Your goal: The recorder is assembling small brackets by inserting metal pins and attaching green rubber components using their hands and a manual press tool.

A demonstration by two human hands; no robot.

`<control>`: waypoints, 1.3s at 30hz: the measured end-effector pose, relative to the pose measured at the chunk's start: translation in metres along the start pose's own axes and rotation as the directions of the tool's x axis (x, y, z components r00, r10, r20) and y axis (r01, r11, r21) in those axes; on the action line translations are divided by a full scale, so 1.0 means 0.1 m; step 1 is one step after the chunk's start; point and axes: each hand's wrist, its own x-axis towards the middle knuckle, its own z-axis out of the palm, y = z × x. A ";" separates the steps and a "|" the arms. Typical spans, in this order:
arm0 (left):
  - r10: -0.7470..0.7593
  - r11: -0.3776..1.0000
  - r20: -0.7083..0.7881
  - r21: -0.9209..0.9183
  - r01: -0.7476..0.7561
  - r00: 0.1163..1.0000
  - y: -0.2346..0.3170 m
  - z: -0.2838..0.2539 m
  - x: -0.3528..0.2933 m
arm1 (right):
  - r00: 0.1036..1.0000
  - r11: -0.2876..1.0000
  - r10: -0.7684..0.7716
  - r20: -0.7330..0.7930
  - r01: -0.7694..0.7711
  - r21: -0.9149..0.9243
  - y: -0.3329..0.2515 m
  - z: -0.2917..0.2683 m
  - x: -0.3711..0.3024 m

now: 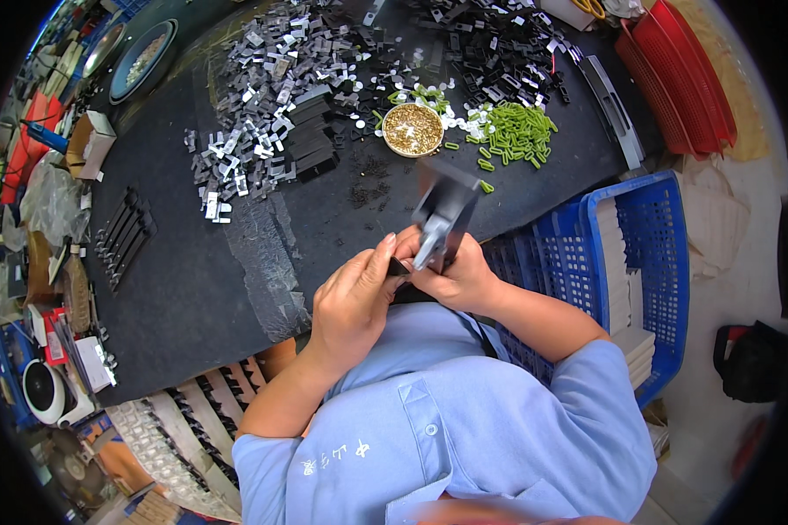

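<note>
My two hands meet in front of my shirt, at the near edge of the work table (pixel 210 297). My right hand (pixel 460 278) grips a dark, box-like part with a silver metal piece (pixel 444 208), tilted up and blurred by motion. Close against it, my left hand (pixel 352 296) is closed with fingertips pinched on a small black piece (pixel 397 268). Whether that black piece joins the dark part cannot be made out. Beyond my hands lie a round tub of small brass-coloured parts (pixel 413 129) and a heap of green oval links (pixel 517 133).
Grey metal brackets (pixel 263 79) and black parts (pixel 499 52) are heaped across the back. Black strips (pixel 313 140) lie stacked mid-table, black rods (pixel 127 232) at left. A blue crate (pixel 665 262) stands at right, red baskets (pixel 674 79) behind it.
</note>
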 end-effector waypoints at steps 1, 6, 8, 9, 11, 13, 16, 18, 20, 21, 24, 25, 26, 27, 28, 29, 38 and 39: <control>-0.002 1.000 -0.003 0.003 0.002 1.000 0.00 -0.01 0.00 | 0.986 0.979 0.162 0.041 -0.166 0.118 -0.04 -0.03 0.00; -0.158 0.974 0.050 -0.158 0.164 0.986 0.01 -0.03 0.01 | 0.980 0.978 0.155 0.125 -0.170 0.125 -0.10 -0.09 0.06; -0.153 0.973 0.041 -0.169 0.157 0.987 0.01 -0.02 0.00 | 0.981 0.976 0.152 0.116 -0.168 0.141 -0.04 -0.07 0.02; -0.150 0.972 0.031 -0.177 0.153 0.988 0.01 -0.01 0.00 | 0.982 0.973 0.150 0.111 -0.167 0.160 -0.03 -0.07 0.01; -0.139 0.973 0.028 -0.180 0.142 0.990 0.00 -0.01 -0.01 | 0.983 0.974 0.145 0.116 -0.162 0.157 -0.03 -0.06 0.01; -0.127 0.974 0.026 -0.184 0.130 0.992 -0.01 -0.02 -0.01 | 0.983 0.976 0.139 0.119 -0.157 0.153 -0.02 -0.06 0.02; -0.166 0.964 0.060 -0.200 0.175 0.984 -0.02 -0.02 -0.01 | 0.982 0.973 0.149 0.119 -0.167 0.159 0.02 -0.05 0.01; -0.112 0.981 0.043 -0.155 0.118 0.993 -0.03 -0.02 0.01 | 0.990 0.989 0.093 0.102 -0.104 0.105 0.04 -0.06 0.02; -0.106 0.990 0.075 -0.086 0.112 0.992 0.00 -0.06 0.01 | 0.997 0.998 0.012 0.080 -0.017 0.068 0.09 -0.05 0.02; -0.103 0.994 0.103 -0.014 0.105 0.989 0.01 -0.08 0.01 | 0.995 0.997 -0.072 0.065 0.070 0.030 0.10 -0.04 0.04; 0.008 0.995 0.068 0.096 -0.014 0.998 -0.05 -0.05 -0.03 | 0.993 0.988 -0.081 0.090 0.092 -0.127 -0.04 -0.06 0.07; 0.014 0.995 0.065 0.099 -0.020 0.998 -0.04 -0.05 -0.06 | 0.995 0.985 -0.020 0.094 0.036 -0.169 -0.05 -0.05 0.06; 0.021 0.990 0.077 0.136 -0.032 0.997 -0.02 -0.04 -0.09 | 0.992 0.989 0.079 0.094 -0.067 -0.129 -0.12 -0.05 0.06; 0.027 0.984 0.089 0.175 -0.043 0.996 0.00 -0.04 -0.10 | 0.993 0.990 0.069 0.094 -0.057 -0.128 -0.14 -0.05 0.05; 0.090 0.986 0.086 0.135 -0.101 0.992 0.02 -0.06 -0.07 | 0.965 0.970 0.239 0.105 -0.233 -0.062 -0.16 -0.06 0.04; 0.095 0.984 0.082 0.141 -0.106 0.992 0.02 -0.05 -0.08 | 0.908 0.915 0.400 0.128 -0.403 0.001 -0.17 -0.08 0.03; -0.338 0.596 0.165 -0.724 0.347 0.927 0.21 -0.50 -0.13 | 0.839 0.812 0.502 0.209 -0.374 -0.448 -0.16 -0.47 -0.06; -0.305 0.648 0.195 -0.674 0.354 0.932 0.16 -0.58 -0.15 | 0.902 0.795 0.346 0.258 -0.136 -0.592 -0.09 -0.57 -0.11</control>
